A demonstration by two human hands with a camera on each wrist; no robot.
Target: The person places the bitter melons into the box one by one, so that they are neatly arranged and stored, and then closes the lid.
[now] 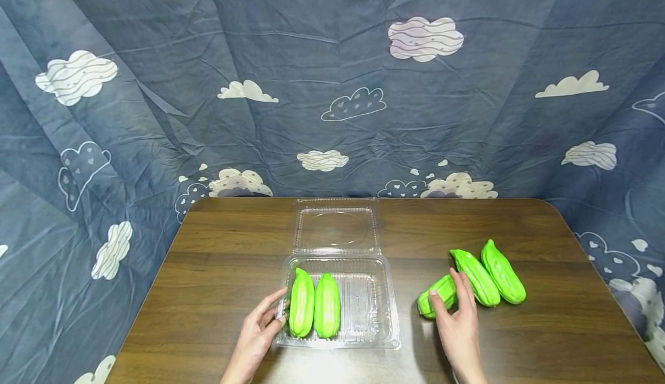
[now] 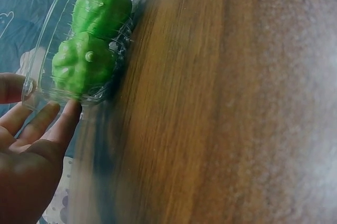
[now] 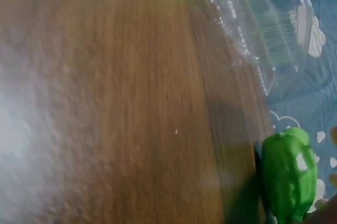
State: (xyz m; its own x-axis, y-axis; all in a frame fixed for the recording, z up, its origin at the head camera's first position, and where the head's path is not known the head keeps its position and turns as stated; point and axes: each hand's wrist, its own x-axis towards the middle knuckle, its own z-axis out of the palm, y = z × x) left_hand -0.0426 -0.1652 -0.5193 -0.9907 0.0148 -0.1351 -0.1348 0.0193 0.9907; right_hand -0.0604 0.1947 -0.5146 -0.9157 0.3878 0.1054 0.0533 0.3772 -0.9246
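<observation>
A clear plastic clamshell box (image 1: 363,342) lies open on the table with two bright green, ridged bitter melons (image 1: 302,303) side by side in its left half. My left hand (image 1: 254,332) holds the box at its left rim, thumb and fingers on either side of the edge; the left wrist view shows the fingertips (image 2: 71,110) at the wall below the green melon (image 2: 84,63). Right of the box, my right hand (image 1: 459,326) grips another bitter melon (image 1: 435,298) lying slantwise, thumb on the near side. That melon (image 3: 289,174) shows partly in the right wrist view.
Two more bitter melons (image 1: 475,277) lie close together just beyond the right hand. The box's hinged lid (image 1: 337,228) is folded back toward the table's far edge. Behind the brown wooden table (image 1: 208,280) hangs a blue cloth (image 1: 312,55) with white clouds.
</observation>
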